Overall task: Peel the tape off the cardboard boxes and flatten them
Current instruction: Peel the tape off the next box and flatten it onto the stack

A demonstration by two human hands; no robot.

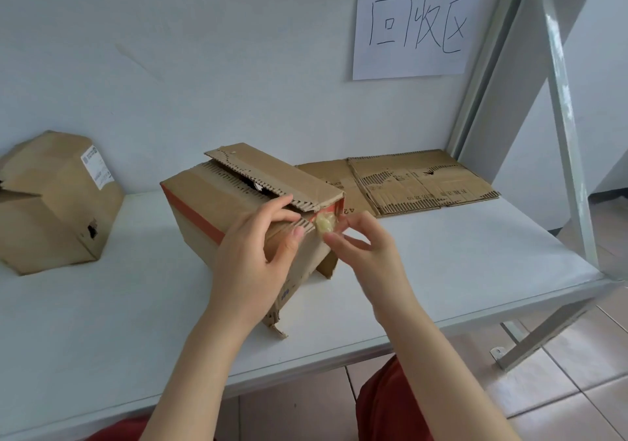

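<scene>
Cardboard box [217, 199] stands between second box [51, 202] and flattened cardboard [418, 179].

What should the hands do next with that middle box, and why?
Probably pull the tape wad away from the box: the right hand pinches it at the corner, while the left hand grips the box.

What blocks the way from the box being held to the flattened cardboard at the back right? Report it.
Nothing visible does. The box stands right next to the flattened cardboard. The left hand grips its top edge, the right hand pinches a tape wad at its corner, and the other box stands far left.
</scene>
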